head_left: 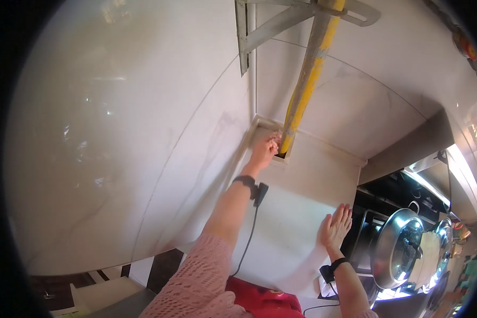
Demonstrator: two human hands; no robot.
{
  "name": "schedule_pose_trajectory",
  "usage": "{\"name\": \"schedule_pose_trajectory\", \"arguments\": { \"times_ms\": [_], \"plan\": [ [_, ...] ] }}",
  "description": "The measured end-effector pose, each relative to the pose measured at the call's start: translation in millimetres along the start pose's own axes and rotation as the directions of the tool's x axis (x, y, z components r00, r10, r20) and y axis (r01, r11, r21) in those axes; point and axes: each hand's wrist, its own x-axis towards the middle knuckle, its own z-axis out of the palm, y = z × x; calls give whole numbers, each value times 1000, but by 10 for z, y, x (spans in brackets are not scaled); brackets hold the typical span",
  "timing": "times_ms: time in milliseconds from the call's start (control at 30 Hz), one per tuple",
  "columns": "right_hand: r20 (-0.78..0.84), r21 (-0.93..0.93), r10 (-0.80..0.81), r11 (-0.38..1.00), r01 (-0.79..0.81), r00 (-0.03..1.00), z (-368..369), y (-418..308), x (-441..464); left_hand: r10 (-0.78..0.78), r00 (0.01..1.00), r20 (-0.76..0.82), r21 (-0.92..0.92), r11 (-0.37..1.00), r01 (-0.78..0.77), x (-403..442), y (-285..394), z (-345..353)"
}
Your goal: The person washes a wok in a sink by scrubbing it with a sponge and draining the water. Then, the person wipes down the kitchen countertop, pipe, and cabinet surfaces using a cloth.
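Note:
My left hand (264,150) reaches into the far corner of the white counter (286,212), close beside the foot of a yellow and grey pipe (306,87). Its fingers are curled together, and what they hold, if anything, I cannot make out. Where the pipe meets the counter, a small dark opening (282,155) shows. On the right, my right hand (336,228) rests against the counter by the stove edge, its fingers stretched out and holding nothing. Each wrist wears a black band with a small device and a cable.
To the right, a large metal pot (399,246) stands on a black stove (365,233), with another lidded pot (444,241) beyond. A metal bracket (278,26) is fixed to the wall above. White wall panels (127,132) rise along the left. Red cloth (265,299) lies at the counter's front.

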Motion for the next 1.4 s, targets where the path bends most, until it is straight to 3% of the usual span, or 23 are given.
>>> {"name": "schedule_pose_trajectory", "arguments": {
  "times_ms": [33, 133, 200, 267, 333, 367, 433, 533, 600, 667, 733, 900, 1000, 1033, 1133, 1200, 1267, 1400],
  "plan": [
    [-9, -10, -7, 1000, 7, 1000, 20, 26, 8, -155, 986, 66, -139, 977, 163, -77, 38, -4],
    [-10, -16, 0, 1000, 0, 1000, 51, 40, -45, -120, 992, -45, -213, 971, 108, -245, 202, 51],
    [18, 6, 8, 1000, -8, 1000, -1, 27, 3, -298, 953, -58, -351, 900, 260, -401, 321, 96],
    [-3, -3, -9, 1000, 9, 1000, -5, 29, 31, -247, 969, 4, -167, 955, 245, -579, 443, 49],
    [-18, 6, -11, 1000, 11, 1000, 11, 33, -50, -39, 976, 215, 303, 953, -28, -863, 635, -13],
    [-36, 17, -11, 1000, 12, 999, 3, 25, -30, -225, 957, 182, 232, 956, 180, -939, 780, -25],
    [-66, 29, -10, 1000, 12, 998, 3, 2, 37, -566, 807, 171, 74, 824, 562, -991, 1052, -51],
    [-50, 20, 3, 1000, -2, 999, 5, 37, -70, -525, 848, -71, -185, 842, 506, -651, 1125, -172],
    [-31, 22, -11, 1000, 12, 999, -31, 22, -2, -289, 957, -37, -357, 898, 257, -317, 912, -301],
    [-46, 2, -14, 1000, 14, 999, 41, 60, -7, -443, 891, -96, -615, 731, 297, 28, 982, -322],
    [-43, -10, -33, 999, 32, 999, 93, 61, 6, -328, 939, -100, -777, 615, 132, 284, 659, -344],
    [2, -12, -12, 1000, 12, 1000, 23, 6, 2, -405, 864, -301, -521, 828, 207, 679, 324, -100],
    [-15, -13, -26, 1000, 26, 1000, -5, -19, -9, -179, 966, -189, -90, 982, 165, 715, 111, -29],
    [-13, -21, -31, 999, 31, 999, 8, 0, -14, 2, 979, -205, 93, 996, 17, 698, 46, 10],
    [-9, -37, -33, 999, 33, 999, 43, 34, 4, 166, 983, -81, 559, 824, -93, 635, 70, -32],
    [-8, -33, -38, 999, 37, 999, 29, 22, 1, 31, 999, 27, 756, 653, -40, 584, 333, -124],
    [-11, -15, -35, 999, 35, 999, 33, 30, 1, 118, 990, 81, 814, 566, -134, 605, 270, -134],
    [-19, 1, -35, 999, 35, 999, 15, 8, 4, 56, 997, 48, 651, 756, -74, 711, -25, -68]
  ]
}}
